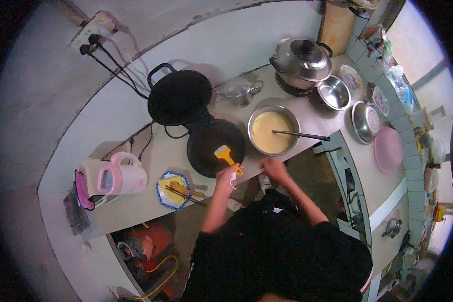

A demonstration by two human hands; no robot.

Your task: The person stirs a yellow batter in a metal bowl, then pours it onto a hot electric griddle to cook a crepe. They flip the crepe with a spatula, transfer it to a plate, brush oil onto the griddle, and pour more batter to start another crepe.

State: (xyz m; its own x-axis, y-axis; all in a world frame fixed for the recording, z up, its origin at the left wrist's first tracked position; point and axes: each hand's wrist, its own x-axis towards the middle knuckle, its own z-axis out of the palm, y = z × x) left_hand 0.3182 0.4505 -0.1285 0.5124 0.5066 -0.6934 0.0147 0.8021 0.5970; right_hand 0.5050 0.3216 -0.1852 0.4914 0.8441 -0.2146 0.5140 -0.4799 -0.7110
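Note:
My left hand (pixel 227 179) grips the yellow handle of a pastry brush (pixel 224 154), whose pale bristles lie over the lower plate of an open black electric griddle (pixel 201 158). Some white material shows at the fingers. The griddle's round lid (pixel 179 97) is tilted back toward the wall. Near the counter edge, my right hand (pixel 273 168) is blurred and curled, below a steel bowl (pixel 252 140) of pale yellow batter (pixel 268 126); whether it holds anything cannot be told. A dark-handled utensil (pixel 305 135) rests in the batter and over the bowl's rim.
At left are a pink kettle-like appliance (pixel 130 177) and a blue-rimmed plate (pixel 162 196) with flat yellow food, chopsticks and a wooden tool. A glass teapot (pixel 238 94), a lidded steel pot (pixel 302 62), metal bowls (pixel 334 92) and a pink plate (pixel 388 150) stand behind and right.

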